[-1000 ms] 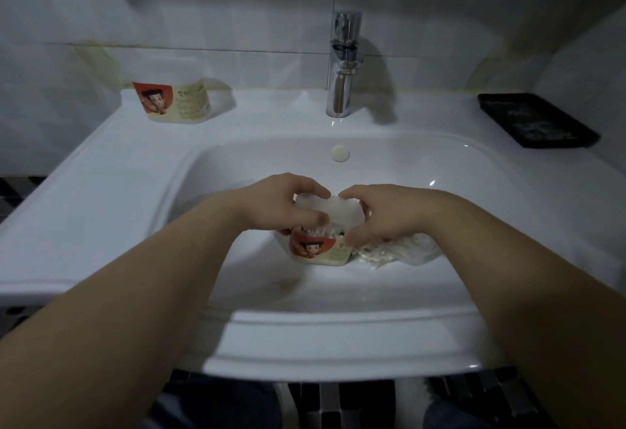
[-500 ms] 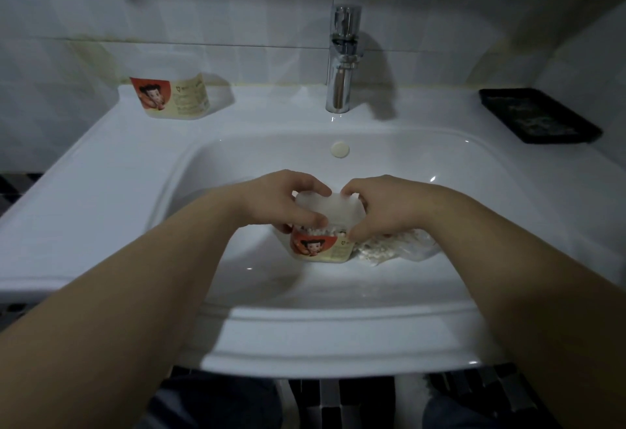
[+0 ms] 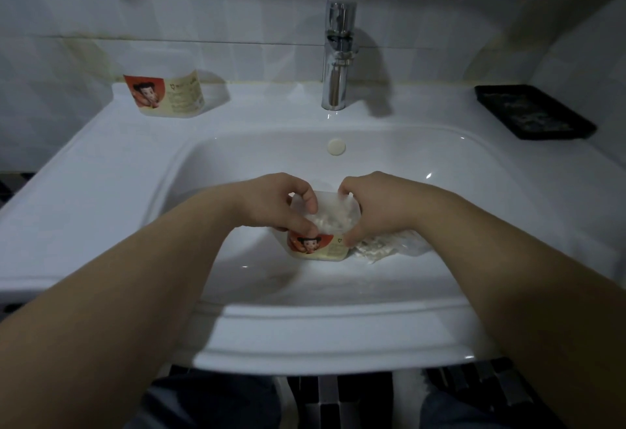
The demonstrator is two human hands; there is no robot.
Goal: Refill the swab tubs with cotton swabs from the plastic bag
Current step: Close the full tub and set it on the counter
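Swab tub [image 3: 318, 249] stands in sink basin [image 3: 237, 171]. Left hand [image 3: 274, 201] and right hand [image 3: 376, 205] both grip its top rim, fingers curled. Plastic bag [image 3: 384, 248] lies touching its right side. Second tub [image 3: 166, 94] on back-left ledge.

Below the fingers [image 3: 310, 203] of the left hand [image 3: 271, 201], the swab tub [image 3: 320, 247] wears a cream label with a red-orange patch and a dark-haired cartoon face, under cloudy clear plastic over white cotton swabs [image 3: 330, 220]. Right of the right hand [image 3: 376, 206], the plastic bag [image 3: 386, 247] is clear over white. Beyond the fingertips: white sink [image 3: 237, 164], chrome tap [image 3: 337, 66], black tray [image 3: 535, 111], second tub [image 3: 166, 94] with the same label
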